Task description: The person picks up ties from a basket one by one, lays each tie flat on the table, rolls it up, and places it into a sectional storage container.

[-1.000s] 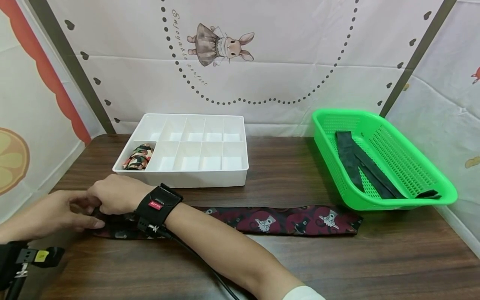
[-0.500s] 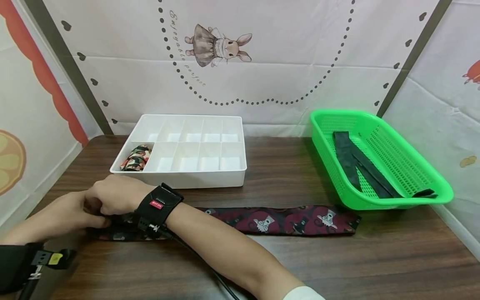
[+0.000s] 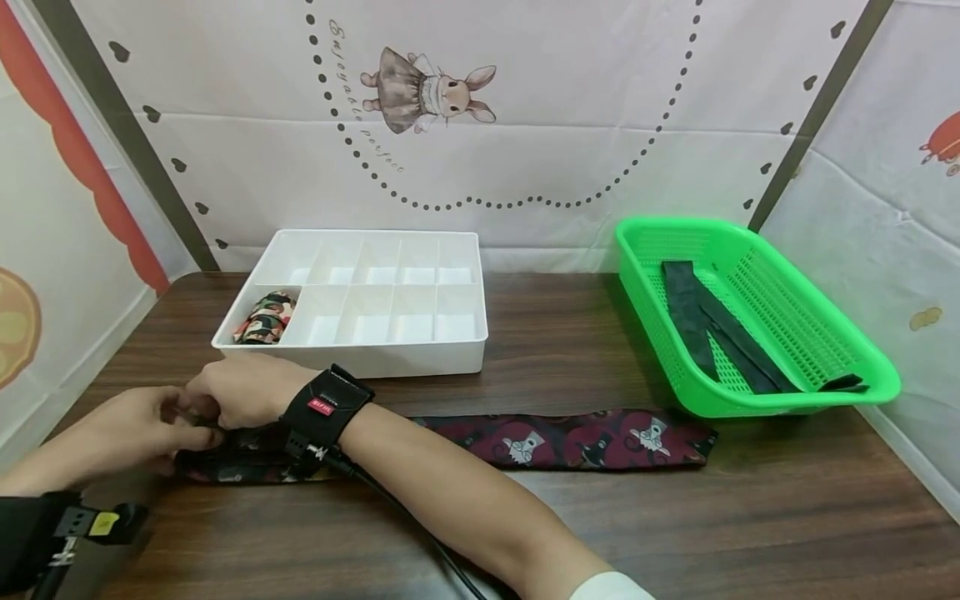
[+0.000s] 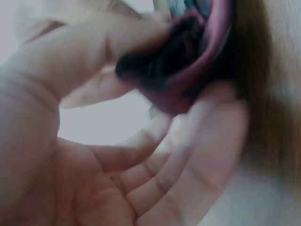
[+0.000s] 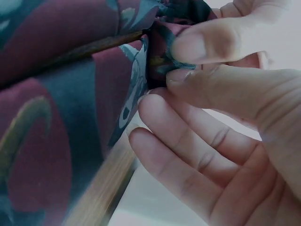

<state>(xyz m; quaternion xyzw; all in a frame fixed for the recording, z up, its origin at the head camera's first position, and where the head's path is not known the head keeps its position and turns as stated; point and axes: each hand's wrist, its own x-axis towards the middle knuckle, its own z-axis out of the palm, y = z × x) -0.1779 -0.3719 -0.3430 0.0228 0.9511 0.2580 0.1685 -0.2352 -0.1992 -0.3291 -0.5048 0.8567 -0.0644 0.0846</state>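
A long burgundy-and-black necktie (image 3: 570, 442) with white cat figures lies across the table. Its left end is bunched into a small coil, mostly hidden behind the hands in the head view. My left hand (image 3: 123, 429) grips that end, thumb and fingers around the coiled cloth (image 4: 174, 70), which is blurred in the left wrist view. Right beside it, nearly touching the left fingers, my right hand (image 3: 243, 387) pinches the same end. In the right wrist view, fingertips press the folded fabric (image 5: 164, 52) and the other right fingers are bent below it.
A white compartment box (image 3: 386, 358) stands behind the hands, with a rolled patterned cloth (image 3: 266, 317) in its front left compartment. At the right, a green basket (image 3: 832, 333) holds black fabric strips (image 3: 727, 333). A printed white sheet (image 3: 555, 100) hangs behind the table.
Both hands stay at the necktie's left end; the left hand has moved a little to the right and closer around the coil. The whole head view has shifted slightly.
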